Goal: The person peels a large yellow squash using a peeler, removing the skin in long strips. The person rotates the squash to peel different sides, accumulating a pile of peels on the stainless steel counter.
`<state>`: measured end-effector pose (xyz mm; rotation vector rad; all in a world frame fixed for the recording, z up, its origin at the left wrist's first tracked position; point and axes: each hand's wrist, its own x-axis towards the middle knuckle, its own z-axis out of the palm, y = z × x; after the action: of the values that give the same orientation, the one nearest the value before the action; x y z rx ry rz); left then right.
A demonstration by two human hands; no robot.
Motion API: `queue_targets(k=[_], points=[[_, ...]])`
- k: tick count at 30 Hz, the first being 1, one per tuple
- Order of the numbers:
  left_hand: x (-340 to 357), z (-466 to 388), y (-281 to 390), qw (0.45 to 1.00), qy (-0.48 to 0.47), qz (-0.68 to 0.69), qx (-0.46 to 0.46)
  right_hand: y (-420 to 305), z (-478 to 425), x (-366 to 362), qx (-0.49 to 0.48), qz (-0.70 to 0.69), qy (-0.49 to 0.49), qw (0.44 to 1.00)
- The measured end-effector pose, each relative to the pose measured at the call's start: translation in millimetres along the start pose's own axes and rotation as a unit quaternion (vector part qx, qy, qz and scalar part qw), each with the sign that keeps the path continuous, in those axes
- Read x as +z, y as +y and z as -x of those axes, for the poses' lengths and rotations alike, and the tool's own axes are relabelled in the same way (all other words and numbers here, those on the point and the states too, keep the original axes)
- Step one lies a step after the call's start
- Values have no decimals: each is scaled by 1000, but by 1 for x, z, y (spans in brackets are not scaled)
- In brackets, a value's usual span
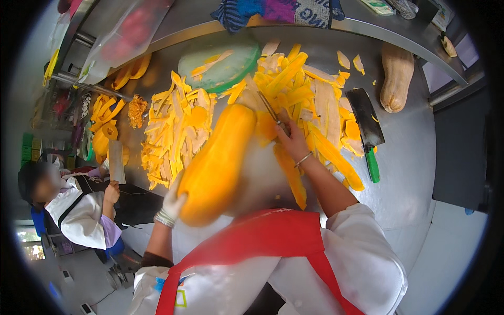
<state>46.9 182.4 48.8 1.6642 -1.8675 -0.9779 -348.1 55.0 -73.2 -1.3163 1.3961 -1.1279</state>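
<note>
A large peeled butternut squash (220,161) leans over the metal table's front edge, its smooth orange flesh bare. Gloved in white, my left hand (173,201) grips its lower end. Bare and braceleted, my right hand (291,138) holds a metal peeler (269,108) just right of the squash's upper end. Around that hand lies a heap of orange and tan squash peelings (287,86). A second heap of peelings (179,130) spreads to the left of the squash.
A cleaver with a green handle (366,122) lies at right, near an unpeeled squash (397,78). Behind stands a green-rimmed round lid or tray (220,65). At left, a co-worker (78,201) holds another cleaver (117,161) by cut squash (103,139). A metal shelf (366,29) overhangs the table's back.
</note>
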Motion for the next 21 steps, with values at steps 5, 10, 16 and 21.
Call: queue_targets(k=[5,10,16,21], points=[[-14,-21,35,963,188,-195,-4,-5,32,-2,11,-10,6,1000],[24,-32,58,893,185,-408,46,-1,21,3,14,20,5,1000],[13,-36,53,901,171,-398,41,-13,-28,50,-83,50,0,995],[11,-35,49,900,180,-394,43,11,-43,66,95,-55,-142,984]])
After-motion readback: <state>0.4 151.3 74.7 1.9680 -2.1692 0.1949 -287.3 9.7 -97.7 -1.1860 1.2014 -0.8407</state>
